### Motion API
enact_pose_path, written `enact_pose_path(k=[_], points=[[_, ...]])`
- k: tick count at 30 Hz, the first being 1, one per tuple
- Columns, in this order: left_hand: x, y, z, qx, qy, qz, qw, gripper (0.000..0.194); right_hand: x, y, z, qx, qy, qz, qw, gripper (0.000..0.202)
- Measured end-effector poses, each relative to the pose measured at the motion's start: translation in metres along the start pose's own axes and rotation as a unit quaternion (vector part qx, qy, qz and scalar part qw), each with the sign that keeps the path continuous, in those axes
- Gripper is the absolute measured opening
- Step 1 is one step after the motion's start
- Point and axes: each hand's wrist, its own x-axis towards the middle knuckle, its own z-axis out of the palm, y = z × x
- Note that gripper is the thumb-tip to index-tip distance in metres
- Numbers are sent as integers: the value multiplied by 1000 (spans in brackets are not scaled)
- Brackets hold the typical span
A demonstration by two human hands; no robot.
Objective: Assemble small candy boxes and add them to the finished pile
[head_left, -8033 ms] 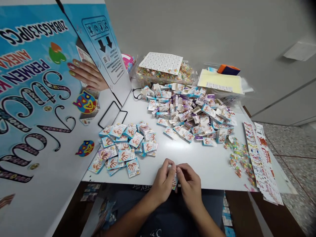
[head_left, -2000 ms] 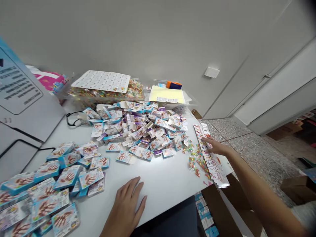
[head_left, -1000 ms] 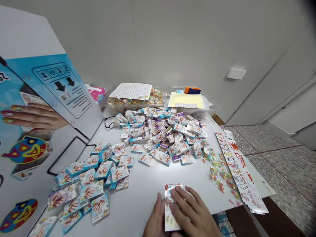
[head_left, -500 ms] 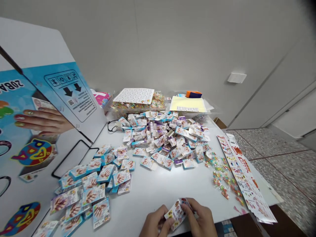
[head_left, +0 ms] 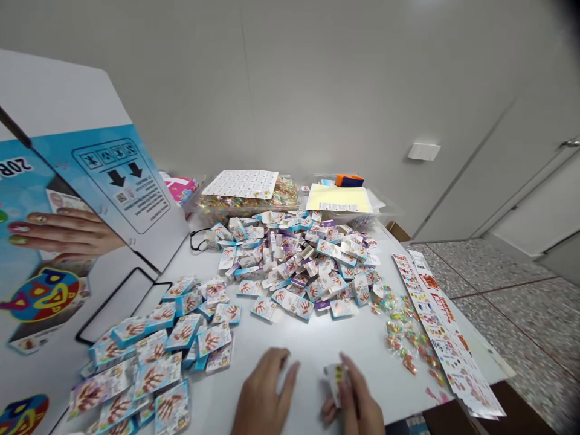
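My right hand, near the front edge of the table, is closed around a folded sticker sheet, white with small coloured prints and a little blurred. My left hand is off to its left with thumb and fingers apart, holding nothing. Beyond both hands lies a heap of small open boxes in blue, white and purple. A pile of closed small boxes, printed with a hand, is left of my left hand.
Small clear packets with coloured contents lie to the right, beside long printed sticker sheets. Plastic bins stand at the back wall, with sheets on top. A large printed carton rises at the left.
My left hand has let go of the sticker sheet and moved left and slightly forward. My right hand keeps the sheet, now folded smaller. The view has shifted slightly.
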Motion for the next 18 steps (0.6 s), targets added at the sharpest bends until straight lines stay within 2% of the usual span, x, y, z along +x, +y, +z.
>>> enact_pose_path(k=[1, 3, 5, 8, 11, 14, 18], points=[[9, -8, -4, 42, 38, 7, 998, 26, 9, 0, -11, -6, 34, -15, 999, 53], [23, -25, -9, 135, 70, 3, 988, 38, 31, 2, -36, -36, 79, -93, 992, 43], [31, -41, -10, 204, 64, 12, 977, 48, 54, 8, -61, -97, 109, -179, 973, 38], [31, -52, -5, 255, 40, 35, 965, 48, 86, 19, -87, -227, 159, -221, 935, 37], [26, -48, 0, 278, 44, 41, 959, 42, 112, 25, -95, -339, 157, -240, 896, 42], [24, -40, 1, 280, 43, 32, 959, 40, 131, 19, -93, -436, 122, -250, 856, 40], [24, -41, -1, 272, 44, 28, 961, 40, 151, 7, -89, -557, 104, -202, 799, 33]])
